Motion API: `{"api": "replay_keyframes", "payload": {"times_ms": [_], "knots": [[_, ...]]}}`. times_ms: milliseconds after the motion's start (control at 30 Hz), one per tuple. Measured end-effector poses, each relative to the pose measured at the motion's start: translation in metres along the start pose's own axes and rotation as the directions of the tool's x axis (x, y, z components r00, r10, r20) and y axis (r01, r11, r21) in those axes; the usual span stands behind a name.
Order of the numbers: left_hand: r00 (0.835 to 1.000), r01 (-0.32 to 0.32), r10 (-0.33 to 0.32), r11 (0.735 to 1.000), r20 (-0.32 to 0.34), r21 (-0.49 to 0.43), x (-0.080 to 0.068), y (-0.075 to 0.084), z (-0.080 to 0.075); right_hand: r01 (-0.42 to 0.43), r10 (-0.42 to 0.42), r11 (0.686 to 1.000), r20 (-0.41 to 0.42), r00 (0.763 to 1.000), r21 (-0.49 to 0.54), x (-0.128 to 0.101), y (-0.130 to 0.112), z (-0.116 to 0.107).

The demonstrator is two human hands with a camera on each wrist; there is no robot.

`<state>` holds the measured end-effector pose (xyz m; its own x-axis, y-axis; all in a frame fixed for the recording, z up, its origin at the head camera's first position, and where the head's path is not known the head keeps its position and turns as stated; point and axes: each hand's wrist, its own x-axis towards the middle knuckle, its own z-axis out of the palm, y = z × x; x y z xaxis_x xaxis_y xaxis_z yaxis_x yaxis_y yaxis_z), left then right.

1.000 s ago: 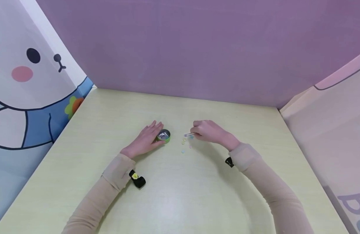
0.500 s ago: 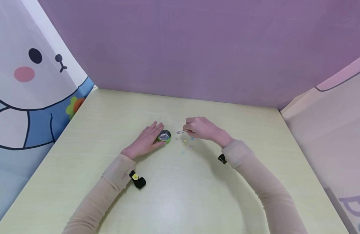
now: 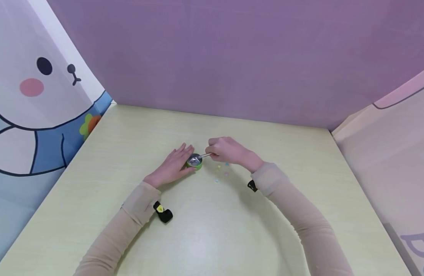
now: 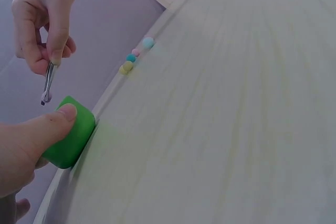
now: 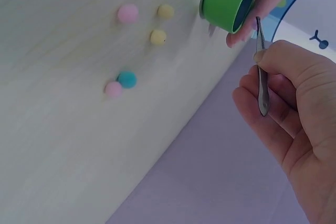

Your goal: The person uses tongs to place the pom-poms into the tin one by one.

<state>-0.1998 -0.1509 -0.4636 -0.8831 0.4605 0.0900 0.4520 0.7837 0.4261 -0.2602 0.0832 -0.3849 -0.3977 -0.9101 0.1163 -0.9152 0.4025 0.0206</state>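
Observation:
A small green tin [image 3: 194, 166] with a silver inside stands mid-table. My left hand [image 3: 171, 165] holds it from the left, thumb on its near side and straighter fingers reaching along the far side. In the left wrist view the thumb lies against the green wall [image 4: 79, 135]. Metal tweezers [image 5: 263, 90] are pinched between thumb and fingers of my right hand [image 3: 227, 149]. Their tips are over the tin's opening in the head view. A tiny purplish pompom [image 4: 48, 97] sits at the tips.
Right of the tin, several small pompoms lie loose on the pale table [image 3: 198, 237]: pink [image 5: 127, 13], yellow [image 5: 166, 11], teal [image 5: 127, 80] and pale ones. A purple panel [image 3: 225, 57] rises behind the table; printed panels flank it.
My right hand has moved left with the tweezers, from over the loose pompoms to the tin's opening. The left hand stays at the tin.

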Motion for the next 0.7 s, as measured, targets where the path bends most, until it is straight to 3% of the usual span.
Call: {"api": "replay_keyframes", "payload": {"times_ms": [700], "knots": [[1.000,-0.006,0.006,1.000,-0.002,0.010,-0.0012,-0.0008,-0.0003,0.021,-0.021,0.999,0.030,0.999,0.028,0.0099,-0.0073,0.0053]]}}
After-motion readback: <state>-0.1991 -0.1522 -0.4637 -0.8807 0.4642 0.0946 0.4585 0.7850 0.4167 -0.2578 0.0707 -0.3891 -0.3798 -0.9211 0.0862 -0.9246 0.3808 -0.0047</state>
